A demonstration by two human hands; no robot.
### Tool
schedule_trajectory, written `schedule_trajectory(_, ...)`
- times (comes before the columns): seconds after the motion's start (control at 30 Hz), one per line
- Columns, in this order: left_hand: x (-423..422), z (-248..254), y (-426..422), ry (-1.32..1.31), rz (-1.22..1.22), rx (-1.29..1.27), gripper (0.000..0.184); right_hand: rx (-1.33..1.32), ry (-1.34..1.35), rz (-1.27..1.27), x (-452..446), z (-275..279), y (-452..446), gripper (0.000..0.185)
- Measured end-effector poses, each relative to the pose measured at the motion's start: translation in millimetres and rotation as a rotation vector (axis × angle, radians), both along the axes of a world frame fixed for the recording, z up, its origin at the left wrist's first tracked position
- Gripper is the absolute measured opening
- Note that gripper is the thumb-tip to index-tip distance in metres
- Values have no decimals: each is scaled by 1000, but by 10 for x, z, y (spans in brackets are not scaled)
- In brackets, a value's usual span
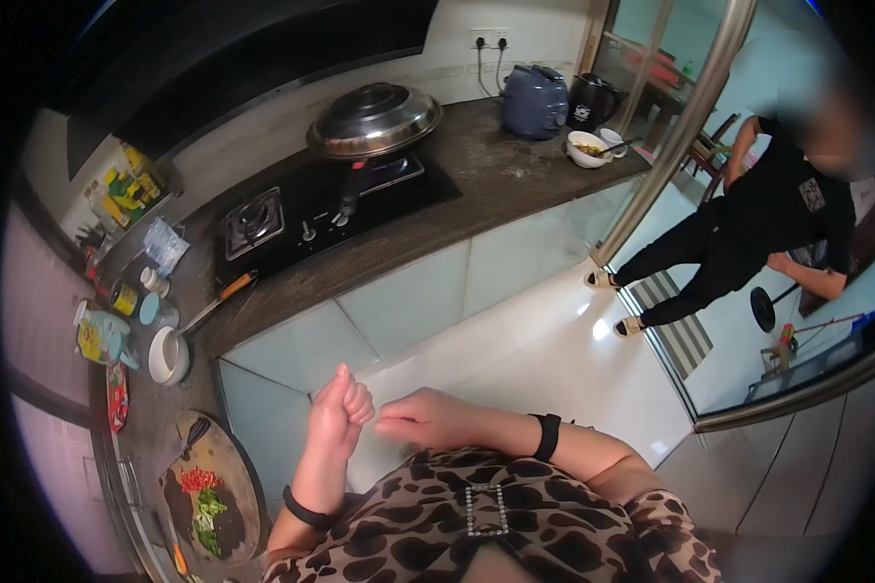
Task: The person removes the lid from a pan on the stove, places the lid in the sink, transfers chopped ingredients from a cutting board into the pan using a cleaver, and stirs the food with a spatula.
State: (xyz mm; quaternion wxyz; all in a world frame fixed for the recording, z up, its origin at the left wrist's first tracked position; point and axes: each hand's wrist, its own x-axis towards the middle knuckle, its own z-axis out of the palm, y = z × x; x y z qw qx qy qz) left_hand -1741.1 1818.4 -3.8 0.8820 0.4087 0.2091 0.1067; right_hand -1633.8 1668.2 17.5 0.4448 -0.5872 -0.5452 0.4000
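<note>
Brown-spotted cloth of the wearer's blouse [399, 525] covers the lower middle of the frame and hides part of the pale floor [515, 369]. Just above it, the left hand [340, 413] is curled into a fist, thumb uppermost; whether anything is inside cannot be seen. Just beside it, the right hand [428, 418] has its fingers bent, their tips partly hidden, so its grip cannot be told. Apart from the fingers, at the lower left, a round chopping board [233, 457] bears chopped red pieces [199, 478] and green leaves [207, 520]. Higher on the counter [282, 291], an orange-handled utensil [233, 286] reaches toward a white bowl [170, 360]. Farther off, at upper middle, a lidded pan [374, 126] stands on the black hob [301, 204], and a blue appliance [535, 102] stands to its right. At upper right stands a person in dark clothes [758, 209].
</note>
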Motion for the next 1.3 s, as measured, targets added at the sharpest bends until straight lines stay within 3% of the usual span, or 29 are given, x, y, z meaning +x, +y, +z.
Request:
schedule_trajectory(0.23,-20,-68,16,-41,-21,-99,47,14,-10,-33,13,17,-28,30)
schedule_trajectory(0.73,-75,-61,-19,-10,32,-97,42,91,9,-38,-33,-111,50,17)
schedule_trajectory(1.3,-65,-80,-24,29,50,-106,42,57,5,-10,21,-123,31,16)
